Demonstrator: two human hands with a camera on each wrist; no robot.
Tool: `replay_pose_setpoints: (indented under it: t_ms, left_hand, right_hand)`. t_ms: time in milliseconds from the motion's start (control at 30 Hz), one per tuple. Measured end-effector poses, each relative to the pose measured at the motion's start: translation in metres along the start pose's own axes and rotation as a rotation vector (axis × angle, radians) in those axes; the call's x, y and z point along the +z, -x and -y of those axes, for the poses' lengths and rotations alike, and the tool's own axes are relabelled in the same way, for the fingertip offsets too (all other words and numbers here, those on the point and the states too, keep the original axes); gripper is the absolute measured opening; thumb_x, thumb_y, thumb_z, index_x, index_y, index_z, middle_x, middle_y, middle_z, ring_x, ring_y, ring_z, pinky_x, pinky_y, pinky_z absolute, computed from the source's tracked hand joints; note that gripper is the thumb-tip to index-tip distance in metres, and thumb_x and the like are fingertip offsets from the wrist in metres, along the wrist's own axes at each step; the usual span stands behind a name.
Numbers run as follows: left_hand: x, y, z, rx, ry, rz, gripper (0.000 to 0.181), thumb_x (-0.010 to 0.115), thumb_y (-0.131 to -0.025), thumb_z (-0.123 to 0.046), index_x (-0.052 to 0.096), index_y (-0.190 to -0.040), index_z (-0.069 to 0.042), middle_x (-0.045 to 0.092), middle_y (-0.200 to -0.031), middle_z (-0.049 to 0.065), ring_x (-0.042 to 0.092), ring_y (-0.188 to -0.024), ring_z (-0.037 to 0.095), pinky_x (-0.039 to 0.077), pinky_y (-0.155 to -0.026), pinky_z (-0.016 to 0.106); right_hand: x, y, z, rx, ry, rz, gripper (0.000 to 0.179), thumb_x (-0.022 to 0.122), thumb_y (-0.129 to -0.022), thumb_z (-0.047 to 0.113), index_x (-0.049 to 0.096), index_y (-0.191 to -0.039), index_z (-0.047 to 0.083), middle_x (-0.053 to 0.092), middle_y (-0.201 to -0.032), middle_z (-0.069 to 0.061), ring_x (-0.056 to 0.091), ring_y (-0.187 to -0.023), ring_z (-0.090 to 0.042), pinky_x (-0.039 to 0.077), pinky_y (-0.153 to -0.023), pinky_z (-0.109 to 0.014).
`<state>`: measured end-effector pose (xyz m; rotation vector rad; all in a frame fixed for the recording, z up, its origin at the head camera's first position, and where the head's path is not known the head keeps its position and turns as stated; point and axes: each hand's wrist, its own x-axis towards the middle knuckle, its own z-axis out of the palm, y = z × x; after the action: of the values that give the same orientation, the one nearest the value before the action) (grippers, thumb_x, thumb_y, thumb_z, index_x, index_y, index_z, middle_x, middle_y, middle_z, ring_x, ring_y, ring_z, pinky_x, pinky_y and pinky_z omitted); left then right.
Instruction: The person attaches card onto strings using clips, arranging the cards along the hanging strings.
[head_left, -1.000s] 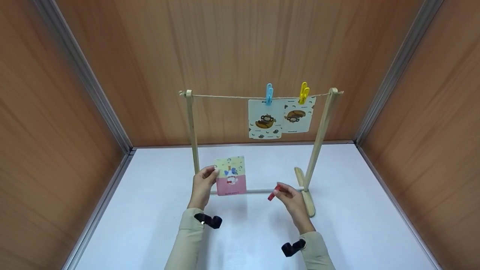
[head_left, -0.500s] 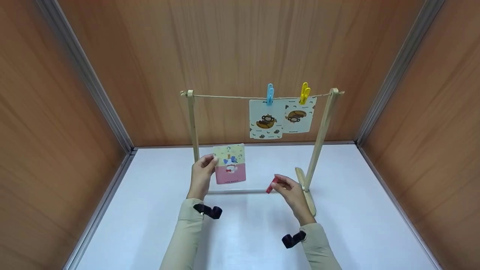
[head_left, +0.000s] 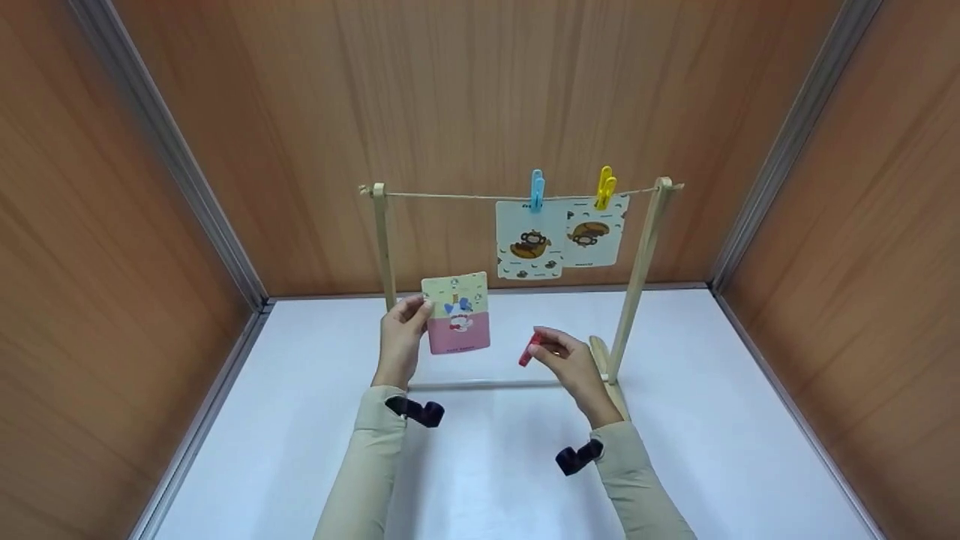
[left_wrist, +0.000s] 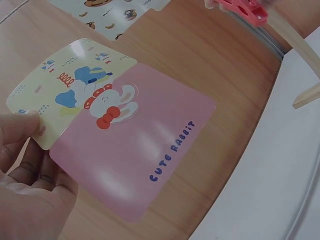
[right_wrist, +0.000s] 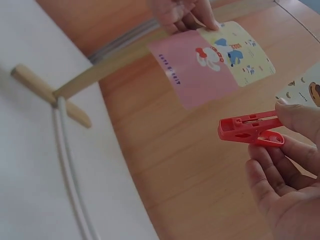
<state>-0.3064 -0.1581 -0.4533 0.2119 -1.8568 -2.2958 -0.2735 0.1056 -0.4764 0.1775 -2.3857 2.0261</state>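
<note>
My left hand (head_left: 400,339) pinches a card (head_left: 459,331) by its left edge. The card is yellow above and pink below, with a white rabbit and the words "CUTE RABBIT" in the left wrist view. Between thumb and fingers of my right hand (head_left: 574,369) is a red clothespin (right_wrist: 250,128), held by its handle end. Both hands are in the air below the string (head_left: 450,196), the clothespin to the right of the card and apart from it. On the string hang two monkey cards, one under a blue clothespin (head_left: 537,190), the other under a yellow clothespin (head_left: 606,188).
The string runs between a left wooden post (head_left: 383,247) and a right wooden post (head_left: 639,281). A pale rod (head_left: 487,385) joins the posts low down, above the white table (head_left: 315,420). Wood-grain panels (head_left: 450,90) enclose the back and sides.
Both hands have risen toward the string, the left with the rabbit card and the right with the red clothespin. The right hand has also shifted slightly left. The hanging cards stay put.
</note>
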Motion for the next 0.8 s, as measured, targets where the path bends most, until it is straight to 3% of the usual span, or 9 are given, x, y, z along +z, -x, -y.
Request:
replay_pose_setpoints:
  t_ms: [267,567,800]
  left_hand:
    - [0.003,-0.003,-0.007,0.023,0.014,0.009,0.026,0.058,-0.096,-0.012,0.060,-0.119,-0.001,0.061,-0.113,0.010,0.058,-0.103,0.016,0.048,-0.091,0.029]
    - [0.007,-0.006,-0.026,0.035,0.037,0.008,0.025,0.059,-0.096,-0.014,0.060,-0.117,-0.002,0.060,-0.112,0.009,0.057,-0.103,0.017,0.047,-0.090,0.029]
    - [0.010,-0.008,-0.038,0.043,0.040,0.031,0.027,0.058,-0.097,-0.016,0.059,-0.120,-0.003,0.060,-0.116,0.010,0.056,-0.107,0.018,0.047,-0.095,0.031]
  right_hand:
    - [0.001,-0.008,0.018,-0.033,0.004,0.024,0.047,0.072,-0.087,0.026,0.060,-0.128,0.008,0.066,-0.111,-0.007,0.061,-0.103,-0.015,0.050,-0.092,-0.027]
    - [0.000,-0.018,0.045,-0.055,0.016,0.044,0.049,0.070,-0.088,0.027,0.058,-0.130,0.007,0.063,-0.114,-0.008,0.060,-0.105,-0.016,0.050,-0.091,-0.024]
    - [0.000,-0.026,0.064,-0.120,0.034,0.055,0.043,0.068,-0.090,0.022,0.059,-0.130,0.010,0.062,-0.114,-0.009,0.058,-0.103,-0.018,0.049,-0.085,-0.021]
